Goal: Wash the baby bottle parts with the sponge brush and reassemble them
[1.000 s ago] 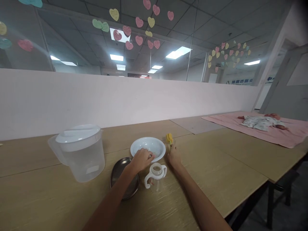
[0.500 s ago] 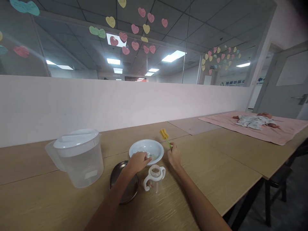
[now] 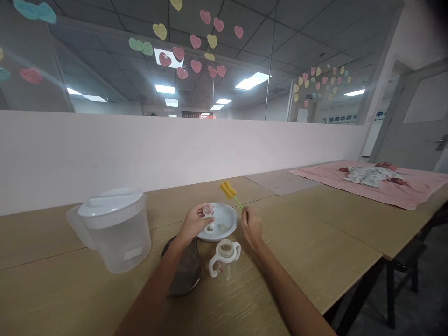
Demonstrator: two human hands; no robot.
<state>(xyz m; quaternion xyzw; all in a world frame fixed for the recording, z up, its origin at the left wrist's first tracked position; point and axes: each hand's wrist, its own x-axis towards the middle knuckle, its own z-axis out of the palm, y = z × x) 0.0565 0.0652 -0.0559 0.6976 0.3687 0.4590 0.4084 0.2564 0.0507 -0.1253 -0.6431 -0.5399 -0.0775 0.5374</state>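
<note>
Our left hand (image 3: 192, 224), over the near left side of the bowl: fingers part closed, gripping the small round translucent piece (image 3: 208, 209) between thumb and fingertips, its round face toward us. Our right hand (image 3: 252, 227), right of the bowl: fingers closed around the green stem of the yellow sponge brush (image 3: 228, 189), head tilted up and left, clear of the bowl's far rim.

Between our hands, the shallow round white bowl (image 3: 229, 218); in it, a small white ring (image 3: 209, 228) and some pale matter (too small for us to identify). Just nearer to us, the clear bottle with a white two-handled collar (image 3: 226, 254) stands upright and open-topped on the wood-toned counter (image 3: 287, 261).

Left of the bottle, the dark shiny metal tray (image 3: 191, 270), partly hidden by our left forearm. Farther left, the translucent lidded plastic pitcher (image 3: 121, 233). Far right, a baby-like figure in patterned white clothing (image 3: 367, 176) lies on the pink cloth (image 3: 408, 196).
</note>
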